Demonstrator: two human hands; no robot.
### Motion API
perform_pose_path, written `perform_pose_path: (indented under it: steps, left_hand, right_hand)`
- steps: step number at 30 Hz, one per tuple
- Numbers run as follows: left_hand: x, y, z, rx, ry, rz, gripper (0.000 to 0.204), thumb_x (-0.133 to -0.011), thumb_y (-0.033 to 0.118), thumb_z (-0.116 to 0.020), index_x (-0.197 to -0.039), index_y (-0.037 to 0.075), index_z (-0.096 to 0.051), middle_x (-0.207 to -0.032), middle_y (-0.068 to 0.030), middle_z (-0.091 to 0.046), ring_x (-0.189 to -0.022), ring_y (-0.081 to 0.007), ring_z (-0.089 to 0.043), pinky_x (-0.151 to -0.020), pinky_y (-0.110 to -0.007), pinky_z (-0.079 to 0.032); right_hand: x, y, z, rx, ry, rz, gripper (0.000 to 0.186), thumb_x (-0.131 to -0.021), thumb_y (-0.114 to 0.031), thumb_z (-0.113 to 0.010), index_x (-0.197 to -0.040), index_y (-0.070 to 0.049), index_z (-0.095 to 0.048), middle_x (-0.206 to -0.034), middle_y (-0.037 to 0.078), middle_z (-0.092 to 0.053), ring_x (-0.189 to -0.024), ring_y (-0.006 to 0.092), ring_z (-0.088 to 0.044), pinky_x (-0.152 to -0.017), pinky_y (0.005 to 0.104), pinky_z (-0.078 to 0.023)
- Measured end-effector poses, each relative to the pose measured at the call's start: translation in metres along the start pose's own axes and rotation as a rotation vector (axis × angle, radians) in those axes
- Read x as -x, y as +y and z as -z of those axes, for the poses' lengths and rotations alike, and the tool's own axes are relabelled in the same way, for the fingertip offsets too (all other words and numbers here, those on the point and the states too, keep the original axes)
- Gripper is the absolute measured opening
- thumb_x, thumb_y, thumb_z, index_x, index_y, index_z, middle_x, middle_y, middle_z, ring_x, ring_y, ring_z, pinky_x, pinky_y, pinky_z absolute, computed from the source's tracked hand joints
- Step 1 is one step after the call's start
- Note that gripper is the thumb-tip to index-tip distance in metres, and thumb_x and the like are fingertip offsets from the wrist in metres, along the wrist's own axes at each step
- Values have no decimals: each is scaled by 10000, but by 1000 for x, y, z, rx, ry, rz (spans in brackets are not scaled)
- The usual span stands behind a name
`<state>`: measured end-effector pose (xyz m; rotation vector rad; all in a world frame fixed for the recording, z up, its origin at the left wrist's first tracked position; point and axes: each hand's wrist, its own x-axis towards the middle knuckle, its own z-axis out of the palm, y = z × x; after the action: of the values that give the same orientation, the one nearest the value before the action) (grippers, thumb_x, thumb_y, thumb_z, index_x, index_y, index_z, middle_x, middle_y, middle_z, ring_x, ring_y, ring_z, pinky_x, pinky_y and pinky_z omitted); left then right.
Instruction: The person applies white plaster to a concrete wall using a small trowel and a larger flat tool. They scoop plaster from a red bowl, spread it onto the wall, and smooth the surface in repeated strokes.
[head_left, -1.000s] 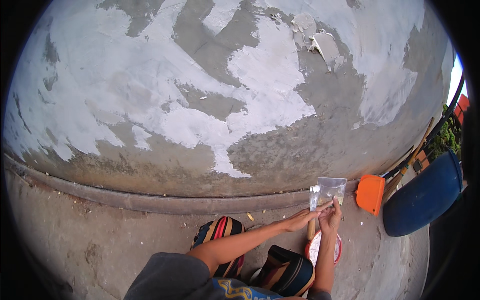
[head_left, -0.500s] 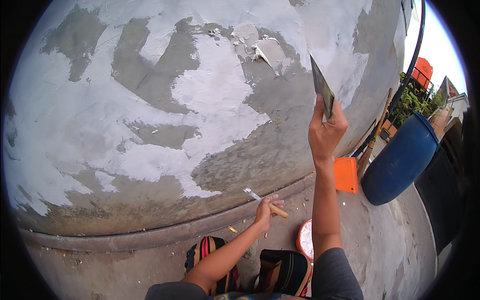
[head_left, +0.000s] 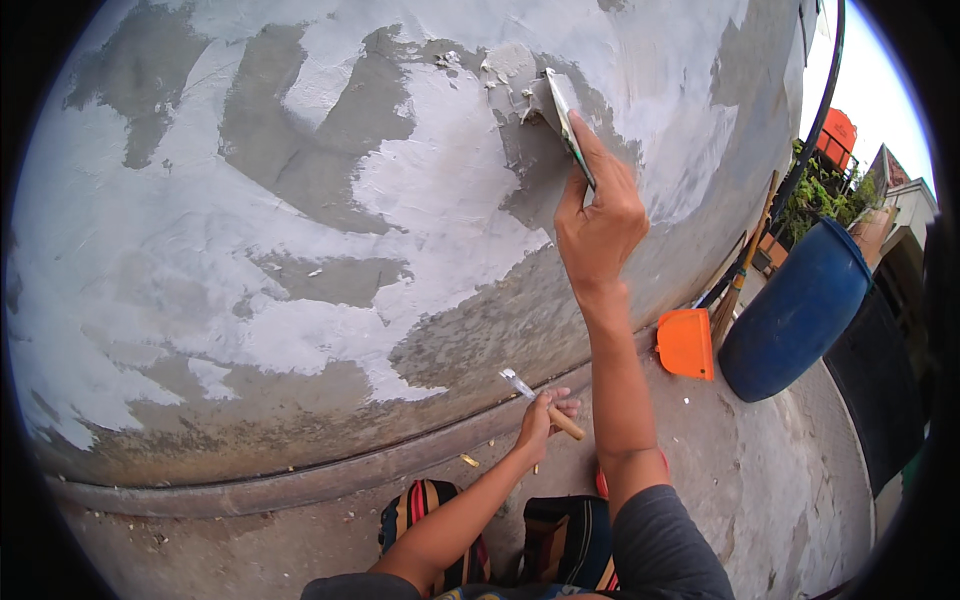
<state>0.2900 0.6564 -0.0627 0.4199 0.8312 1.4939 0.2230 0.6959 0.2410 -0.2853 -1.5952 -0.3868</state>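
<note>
My right hand [head_left: 605,228] pinches a flat scraper blade [head_left: 566,125] with no visible handle, its tip against the grey wall [head_left: 545,165]. White filler [head_left: 430,185] is spread over much of that wall in uneven patches. A thick ridge of wet filler [head_left: 522,98] sits just left of the blade. Lower down, my left hand [head_left: 540,418] is closed around a putty knife with a wooden handle [head_left: 567,423] and a pale smeared metal blade [head_left: 517,382]. That knife is held away from the wall's plastered part. Behind my right forearm, a red-rimmed bucket [head_left: 602,482] is mostly hidden.
An orange dustpan [head_left: 685,345] stands at the wall's foot on the right, with a broom [head_left: 733,300] leaning behind it. Farther right is a blue barrel [head_left: 797,312]. A low ledge [head_left: 250,498] runs along the wall's base. Small scraps lie on the floor.
My right hand has moved left, bringing the scraper onto the wall at the filler ridge. My left hand has shifted slightly right and down with the putty knife. The bucket is now mostly covered.
</note>
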Motion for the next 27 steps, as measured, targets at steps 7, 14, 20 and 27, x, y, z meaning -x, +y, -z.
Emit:
perform_pose_path:
  steps: [7, 14, 20, 27]
  left_hand:
    - [-5, -1, 5, 10, -21, -5, 445, -1003, 396, -286, -1206, 107, -557, -1072, -94, -686, -908, -148, -628, -836, -339, -492]
    - [-1, 5, 0, -3, 6, 12, 434, -1011, 369, -268, -1205, 114, -560, -1068, -88, -687, -915, -142, -625, -838, -330, -487]
    - [1, 3, -4, -6, -1, 6, 433, -1002, 378, -285, -1207, 115, -561, -1068, -85, -687, -919, -139, -623, -836, -327, -483]
    - [-1, 4, 1, 21, -1, 5, 431, -1003, 368, -283, -1205, 109, -563, -1067, -88, -688, -913, -143, -627, -834, -323, -483]
  right_hand:
    - [22, -13, 8, -25, -121, 138, 602, -662, 118, -592, -1193, -155, -669, -1100, 68, -700, -961, 232, -683, -754, 328, -541]
    - [-28, -6, 11, -106, -25, 82, 477, -764, 101, -611, -1165, -148, -682, -1042, 73, -708, -914, 237, -682, -758, 311, -532]
    - [-28, -16, -2, 42, -12, 215, 568, -681, 99, -630, -1172, -181, -683, -1051, 33, -704, -891, 214, -664, -702, 296, -537]
    - [-5, -15, 15, -32, -141, 259, 562, -664, 71, -644, -1161, -190, -675, -1030, 10, -698, -869, 199, -649, -667, 290, -530]
